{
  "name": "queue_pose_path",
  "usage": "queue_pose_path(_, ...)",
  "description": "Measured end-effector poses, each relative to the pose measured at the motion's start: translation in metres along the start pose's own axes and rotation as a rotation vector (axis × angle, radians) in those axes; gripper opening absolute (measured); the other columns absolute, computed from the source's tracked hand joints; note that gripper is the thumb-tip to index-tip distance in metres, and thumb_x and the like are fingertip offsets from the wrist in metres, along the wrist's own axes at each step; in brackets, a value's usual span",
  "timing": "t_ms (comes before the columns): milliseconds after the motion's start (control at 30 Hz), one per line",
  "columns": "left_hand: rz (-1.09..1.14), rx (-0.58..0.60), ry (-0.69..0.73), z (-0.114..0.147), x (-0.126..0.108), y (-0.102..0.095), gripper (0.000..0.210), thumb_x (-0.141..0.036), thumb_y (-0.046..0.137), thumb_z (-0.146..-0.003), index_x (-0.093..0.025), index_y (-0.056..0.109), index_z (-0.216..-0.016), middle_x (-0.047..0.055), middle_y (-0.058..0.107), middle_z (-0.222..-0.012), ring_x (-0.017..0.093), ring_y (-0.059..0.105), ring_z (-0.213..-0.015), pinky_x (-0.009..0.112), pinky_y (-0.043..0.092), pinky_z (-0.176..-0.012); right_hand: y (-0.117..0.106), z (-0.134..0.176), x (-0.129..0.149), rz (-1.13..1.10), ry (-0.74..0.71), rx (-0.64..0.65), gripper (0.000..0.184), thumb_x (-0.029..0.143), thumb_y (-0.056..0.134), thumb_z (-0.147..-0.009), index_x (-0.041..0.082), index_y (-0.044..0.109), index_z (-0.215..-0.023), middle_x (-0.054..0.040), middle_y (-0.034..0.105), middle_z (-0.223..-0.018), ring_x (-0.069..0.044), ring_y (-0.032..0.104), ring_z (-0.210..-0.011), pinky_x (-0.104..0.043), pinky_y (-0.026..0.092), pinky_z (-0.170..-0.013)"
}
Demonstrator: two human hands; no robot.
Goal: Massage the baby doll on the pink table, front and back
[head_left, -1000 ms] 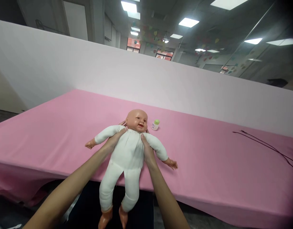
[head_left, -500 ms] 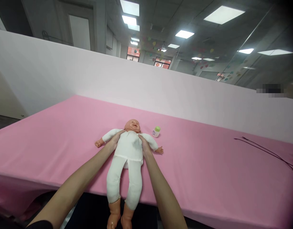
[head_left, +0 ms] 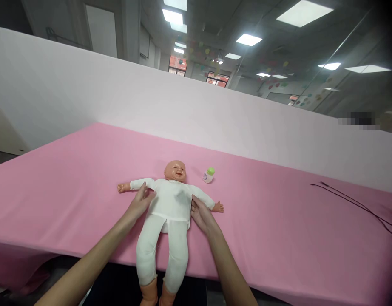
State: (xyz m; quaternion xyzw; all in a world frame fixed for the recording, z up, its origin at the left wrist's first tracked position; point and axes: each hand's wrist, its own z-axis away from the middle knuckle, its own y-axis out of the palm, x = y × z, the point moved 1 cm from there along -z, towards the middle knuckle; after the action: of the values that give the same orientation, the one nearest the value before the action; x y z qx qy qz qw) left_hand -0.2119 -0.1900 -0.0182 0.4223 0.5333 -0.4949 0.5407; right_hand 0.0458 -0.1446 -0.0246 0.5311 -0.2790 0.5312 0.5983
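A baby doll point(head_left: 170, 204) in a white top and trousers lies on its back on a pink-covered table point(head_left: 262, 221), arms spread and bare feet past the front edge. Beside the doll's torso, under its sleeve, is my left hand point(head_left: 141, 201); its fingers are apart and it grips nothing. My right hand point(head_left: 201, 212) rests by the other side of the torso, thumb uppermost at the top's edge, fingers loosely bent and partly hidden. Whether it presses on the cloth I cannot tell. A small bottle point(head_left: 208, 175) with a green cap stands near the doll's head.
Two thin dark cords point(head_left: 358, 203) lie across the right part of the table. A low white partition point(head_left: 189, 108) runs along the back, with a room and ceiling lights beyond it.
Both hands have come away from the doll's chest and shoulders and moved back toward me. The doll's arms lie spread wider, and its body sits slightly lower in view.
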Motion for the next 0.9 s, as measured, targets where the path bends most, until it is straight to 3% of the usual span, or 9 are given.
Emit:
queue_pose_path(133,-0.561,0.140,0.227,0.020,0.006,0.017,0.083,-0.067,0.062,-0.090,-0.029,0.041,-0.160,0.007,0.017,-0.174,0.039,0.006,-0.160,0.059,0.024,-0.126,0.011,0.031,-0.012,0.540,-0.201,0.015,0.076,0.056,0.072,-0.088,0.025,0.048,-0.153,-0.0078,0.041,-0.165,-0.030,0.034,-0.155,-0.047,0.029,-0.128)
queue_pose_path(233,-0.865,0.237,0.300,0.020,0.003,0.028,0.083,-0.068,0.057,-0.093,-0.019,0.043,-0.159,0.015,0.018,-0.172,0.041,0.008,-0.159,0.064,0.022,-0.124,0.015,0.039,-0.019,0.865,-0.236,-0.076,0.090,0.061,0.064,-0.091,0.017,0.032,-0.163,-0.0105,0.022,-0.173,-0.029,0.015,-0.161,-0.049,0.013,-0.132)
queue_pose_path(300,-0.977,0.234,0.325,0.015,-0.006,0.032,0.080,-0.066,0.059,-0.093,-0.015,0.050,-0.153,0.022,0.029,-0.168,0.044,0.020,-0.157,0.066,0.024,-0.122,0.011,0.037,-0.014,0.953,-0.238,-0.056,0.085,0.063,0.061,-0.092,0.017,0.040,-0.160,-0.0118,0.031,-0.169,-0.031,0.026,-0.158,-0.050,0.020,-0.130)
queue_pose_path(367,-1.004,0.198,0.382,0.010,-0.021,0.038,0.063,-0.061,0.064,-0.092,-0.015,0.066,-0.136,0.023,0.044,-0.160,0.047,0.033,-0.152,0.066,0.029,-0.120,0.003,0.031,0.003,1.007,-0.271,-0.021,0.068,0.062,0.061,-0.092,0.022,0.059,-0.147,-0.0117,0.054,-0.156,-0.033,0.049,-0.146,-0.050,0.036,-0.121)
queue_pose_path(433,-0.875,0.167,0.461,0.000,-0.040,0.053,0.044,-0.054,0.064,-0.094,-0.018,0.074,-0.118,0.020,0.057,-0.149,0.046,0.046,-0.143,0.062,0.036,-0.117,-0.009,0.018,0.029,1.076,-0.341,-0.065,0.047,0.058,0.059,-0.094,0.024,0.076,-0.122,-0.0104,0.074,-0.130,-0.032,0.068,-0.121,-0.046,0.049,-0.106)
queue_pose_path(500,-0.568,0.199,0.475,-0.016,-0.057,0.077,0.039,-0.051,0.059,-0.097,-0.020,0.074,-0.116,0.015,0.064,-0.142,0.040,0.056,-0.134,0.055,0.042,-0.114,-0.022,0.001,0.057,1.152,-0.433,-0.211,0.038,0.053,0.056,-0.096,0.025,0.079,-0.105,-0.0086,0.080,-0.110,-0.029,0.073,-0.102,-0.043,0.054,-0.095)
queue_pose_path(600,0.067,0.394,0.233,-0.054,-0.071,0.126,0.044,-0.055,0.059,-0.097,-0.017,0.073,-0.115,0.014,0.068,-0.137,0.036,0.060,-0.130,0.046,0.046,-0.112,-0.043,-0.028,0.088,1.252,-0.530,-0.437,0.038,0.047,0.050,-0.098,0.021,0.076,-0.105,-0.0105,0.079,-0.103,-0.028,0.073,-0.095,-0.043,0.055,-0.088)
queue_pose_path(700,0.635,0.397,-0.210,-0.095,-0.071,0.173,0.043,-0.050,0.053,-0.103,-0.013,0.069,-0.116,0.020,0.062,-0.143,0.028,0.059,-0.134,0.034,0.047,-0.112,-0.061,-0.057,0.099,1.300,-0.615,-0.506,0.044,0.039,0.044,-0.098,0.015,0.068,-0.125,-0.0171,0.073,-0.124,-0.032,0.067,-0.113,-0.048,0.052,-0.098)
queue_pose_path(900,0.766,0.336,-0.346,-0.146,-0.062,0.227,0.076,-0.063,0.021,-0.106,-0.002,0.052,-0.140,0.028,0.044,-0.157,0.027,0.048,-0.145,0.032,0.048,-0.112,-0.089,-0.102,0.083,1.346,-0.758,-0.369,0.061,0.020,0.034,-0.094,0.011,0.046,-0.154,-0.0160,0.048,-0.159,-0.028,0.038,-0.152,-0.051,0.030,-0.126)
